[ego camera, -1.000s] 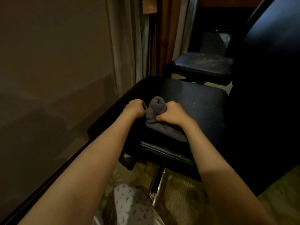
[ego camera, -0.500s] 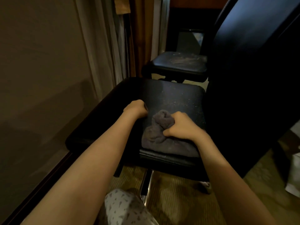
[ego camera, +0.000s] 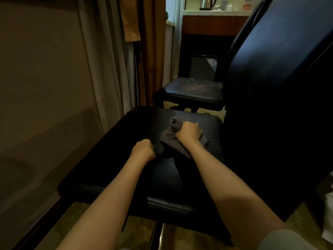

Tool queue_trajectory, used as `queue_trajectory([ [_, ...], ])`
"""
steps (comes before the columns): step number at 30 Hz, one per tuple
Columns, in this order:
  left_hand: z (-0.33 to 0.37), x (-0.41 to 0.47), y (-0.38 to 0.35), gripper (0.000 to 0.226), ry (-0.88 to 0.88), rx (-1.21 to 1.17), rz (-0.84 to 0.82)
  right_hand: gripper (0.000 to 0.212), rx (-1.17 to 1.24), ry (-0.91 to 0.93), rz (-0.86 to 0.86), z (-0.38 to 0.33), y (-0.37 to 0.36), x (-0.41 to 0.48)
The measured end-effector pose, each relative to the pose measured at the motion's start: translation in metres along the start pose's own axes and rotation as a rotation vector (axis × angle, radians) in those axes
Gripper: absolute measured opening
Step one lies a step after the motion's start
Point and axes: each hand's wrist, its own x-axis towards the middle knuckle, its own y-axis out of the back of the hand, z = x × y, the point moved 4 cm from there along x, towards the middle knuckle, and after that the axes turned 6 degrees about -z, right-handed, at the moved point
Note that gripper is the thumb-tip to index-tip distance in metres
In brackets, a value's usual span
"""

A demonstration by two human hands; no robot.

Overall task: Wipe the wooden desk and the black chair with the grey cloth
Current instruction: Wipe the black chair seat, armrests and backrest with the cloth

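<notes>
My right hand (ego camera: 188, 132) is closed tight round a bunched fistful of the grey cloth (ego camera: 171, 141), knuckles up, pressing it onto the seat of the black chair (ego camera: 117, 170). One knot of fabric sticks out just beyond my fingers, and the rest trails back towards me and to the left. The cloth's long line therefore runs on a diagonal from that knot down to my left hand (ego camera: 143, 149).

My left hand is curled into a fist right at the trailing edge. Whether it has any fabric pinched inside it I cannot tell.

The cloth is already in my right hand, so my judgement is that the next stroke belongs to that hand. Pale specks lie on the seat just to its right, between my knuckles and the tall backrest (ego camera: 270, 91), which stands close on that side. The broad, darker stretch of seat opens out to the left and towards me.

A second chair (ego camera: 194, 89) stands beyond my grip. I see no wooden desk here that I can be sure of.
</notes>
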Motion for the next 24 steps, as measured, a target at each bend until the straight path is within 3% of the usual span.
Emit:
queue_trajectory([
  [5, 0.003, -0.004, 0.002, 0.024, -0.015, -0.041, -0.013, 0.030, 0.008, 0.068, 0.210, -0.004, 0.009, -0.006],
  [9, 0.002, -0.004, 0.015, 0.040, -0.007, -0.082, -0.180, 0.032, 0.149, 0.257, 0.404, -0.014, 0.038, -0.034],
  [11, 0.002, -0.003, 0.019, 0.045, 0.013, -0.076, -0.265, 0.030, 0.101, 0.366, 0.252, -0.019, 0.042, -0.050],
  [14, 0.002, -0.004, 0.023, 0.041, 0.040, -0.078, -0.331, 0.014, -0.116, 0.472, -0.142, -0.016, 0.023, -0.077],
  [18, 0.005, 0.003, 0.026, 0.034, 0.058, -0.026, -0.319, 0.038, -0.036, 0.459, -0.421, 0.002, 0.004, -0.081],
  [20, 0.009, 0.005, 0.026, 0.034, 0.062, 0.012, -0.324, 0.046, 0.029, 0.465, -0.450, 0.003, -0.003, -0.080],
  [24, 0.012, 0.014, 0.025, 0.038, 0.074, 0.104, -0.418, 0.020, 0.063, 0.432, -0.299, -0.005, -0.005, -0.074],
])
